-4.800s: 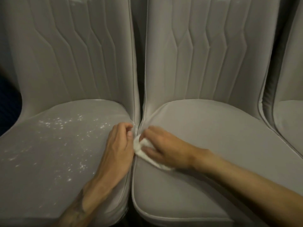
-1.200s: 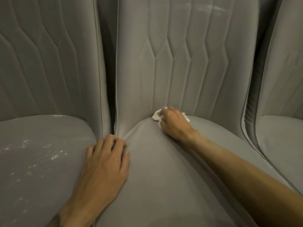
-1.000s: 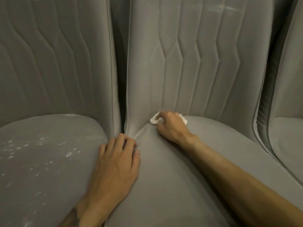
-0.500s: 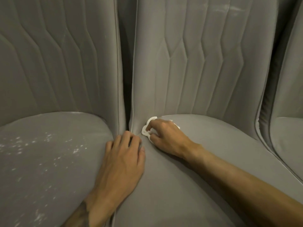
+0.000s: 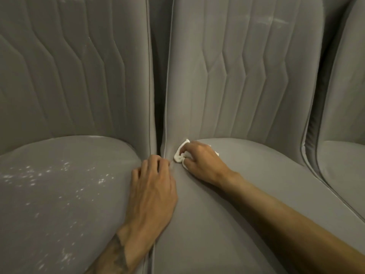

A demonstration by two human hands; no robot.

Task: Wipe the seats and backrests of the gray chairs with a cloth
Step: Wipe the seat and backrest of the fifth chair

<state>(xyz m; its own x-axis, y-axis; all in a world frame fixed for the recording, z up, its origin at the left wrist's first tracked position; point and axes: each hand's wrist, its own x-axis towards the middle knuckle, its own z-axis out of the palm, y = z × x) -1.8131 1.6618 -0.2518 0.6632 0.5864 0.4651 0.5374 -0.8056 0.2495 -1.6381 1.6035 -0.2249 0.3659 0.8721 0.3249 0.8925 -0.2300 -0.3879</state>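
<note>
Three gray upholstered chairs stand side by side. The middle chair's seat (image 5: 246, 194) and quilted backrest (image 5: 237, 72) fill the centre. My right hand (image 5: 203, 164) grips a small white cloth (image 5: 180, 155) and presses it into the back left corner of that seat, where seat meets backrest. My left hand (image 5: 153, 190) rests flat across the gap between the middle seat and the left chair's seat (image 5: 59, 194), fingertips at the corner. White specks cover the left seat.
The left chair's backrest (image 5: 69, 76) rises at upper left. A dark narrow gap (image 5: 159, 76) separates the two backrests. A third gray chair (image 5: 343, 165) sits at the right edge. A pale smear marks the middle backrest near the top right.
My right hand slid the cloth left along the seat's back crease into the left corner. My left hand stayed on the seam between the seats.
</note>
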